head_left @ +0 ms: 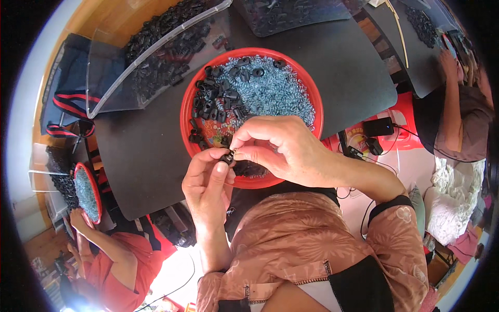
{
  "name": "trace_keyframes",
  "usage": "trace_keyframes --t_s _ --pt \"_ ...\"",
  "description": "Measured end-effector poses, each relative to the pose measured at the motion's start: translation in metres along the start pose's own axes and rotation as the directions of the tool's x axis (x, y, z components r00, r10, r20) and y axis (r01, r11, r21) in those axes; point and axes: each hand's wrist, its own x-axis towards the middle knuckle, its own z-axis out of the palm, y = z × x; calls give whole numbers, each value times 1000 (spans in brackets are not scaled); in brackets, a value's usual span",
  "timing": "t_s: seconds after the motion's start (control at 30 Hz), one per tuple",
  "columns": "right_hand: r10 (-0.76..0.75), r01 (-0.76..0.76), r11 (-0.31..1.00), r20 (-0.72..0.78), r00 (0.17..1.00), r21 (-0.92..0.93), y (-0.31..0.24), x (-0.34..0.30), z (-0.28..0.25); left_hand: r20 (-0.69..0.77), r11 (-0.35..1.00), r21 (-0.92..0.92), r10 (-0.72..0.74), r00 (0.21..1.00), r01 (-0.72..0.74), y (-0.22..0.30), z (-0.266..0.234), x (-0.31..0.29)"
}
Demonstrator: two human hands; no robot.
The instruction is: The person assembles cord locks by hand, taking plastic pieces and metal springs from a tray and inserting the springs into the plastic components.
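Left hand closes thumb and fingers around one black piece, above the near left part of the tray; right hand comes over from the right, thumb and forefinger pinched narrow at the upper edge of the same piece. Whether a coil sits between those fingertips too is too small to tell. The piece looks like hard plastic: likely light, stiff, slightly slick and not easily broken, though small enough to twist or slip away. Gripping its sides firmly in the left hand, leaving the upper edge free for the right, seems the surest hold.

Farthest left, a co-worker's hand is beside a smaller red tub. Next comes a dark bag with red-striped straps, then a clear bin holding black stock, on the dark table. Inside the red tray, loose black parts crowd the left and silvery coils fill the right; the coils look springy and prone to tangle. The right hand hides some of the tray's near side. Beyond the table's right edge are a black adapter, its cords and a red stool.
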Motion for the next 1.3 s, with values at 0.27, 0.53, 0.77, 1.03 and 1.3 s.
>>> trace_keyframes --t_s 0.27,0.53,0.77,1.03,1.3 --pt "-59 58 998 -45 997 -27 1 -2 1 -11 1000 -11 -19 1000 19 -1 3 -2" --pt "-138 127 980 -64 988 -153 0 -5 2 -33 1000 -19 -14 999 13 -2 0 0" --pt "-246 220 887 -10 969 -405 2 -13 4 -15 1000 -22 0 1000 0 -3 -1 -4" --pt "-451 513 551 283 847 -658 -9 -21 14 -169 968 248 -2 986 44 0 -3 -19" --pt "-204 331 738 273 940 -588 -23 -57 41 -6 987 -132 -90 996 88 -17 -27 -33"
